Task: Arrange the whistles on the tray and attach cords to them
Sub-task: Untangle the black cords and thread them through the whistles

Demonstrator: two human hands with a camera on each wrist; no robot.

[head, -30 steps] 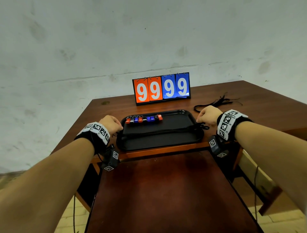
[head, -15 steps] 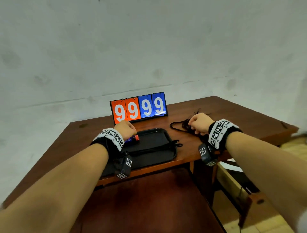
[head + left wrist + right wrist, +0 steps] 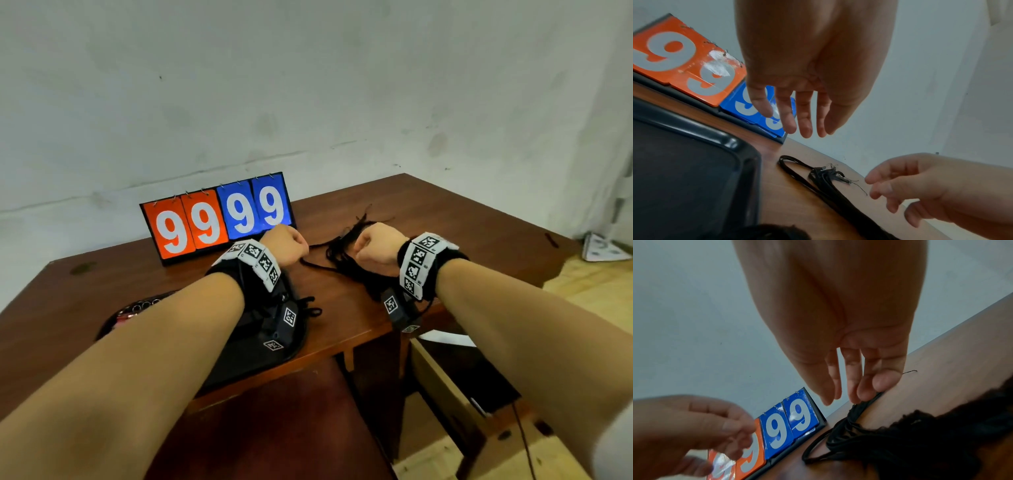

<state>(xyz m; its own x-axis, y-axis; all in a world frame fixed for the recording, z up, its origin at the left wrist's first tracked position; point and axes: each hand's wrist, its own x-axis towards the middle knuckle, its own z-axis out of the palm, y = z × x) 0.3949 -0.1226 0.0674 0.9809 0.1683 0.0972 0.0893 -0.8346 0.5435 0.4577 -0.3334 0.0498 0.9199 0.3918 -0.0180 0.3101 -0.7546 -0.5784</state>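
Observation:
A loose pile of black cords (image 3: 337,248) lies on the wooden table to the right of the black tray (image 3: 226,371). My left hand (image 3: 287,245) hovers just left of the pile, fingers relaxed and holding nothing (image 3: 803,123). My right hand (image 3: 376,246) is at the pile's right side, and its straight fingertips (image 3: 861,394) touch the cords (image 3: 859,433). My left forearm hides most of the tray. Only the metal rings and a red end of the row of whistles (image 3: 137,306) show at its far left. One cord end (image 3: 310,308) hangs over the tray's right rim.
A flip scoreboard (image 3: 219,219) reading 9999 stands at the back of the table, close behind my left hand. The table's front edge (image 3: 342,346) runs just under my wrists. An open drawer (image 3: 445,377) sticks out below on the right.
My left hand has left the tray and crossed right to the cord pile. My right hand went from the tray's right rim to the pile. The head view swung right.

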